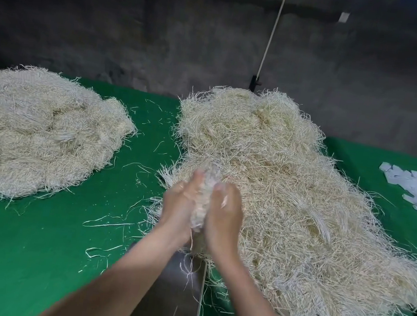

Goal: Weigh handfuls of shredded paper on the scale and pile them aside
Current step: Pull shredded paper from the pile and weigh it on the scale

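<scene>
A pile of shredded paper (41, 130) is lying at the green bench's (43, 255) left edge. Toward the middle, the left hand (180, 202) and right hand (226, 213) are clasping a handful (203, 202) between them, fingers curled round it, just beyond the scale (175, 299) at the near edge. A larger heap (303, 196) is sprawling rightward.

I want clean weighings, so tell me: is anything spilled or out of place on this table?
Yes. Stray strands litter the green table between the left pile and the large pile, and a few lie on the scale. The large pile also crowds the scale's right edge, which might skew readings.
</scene>
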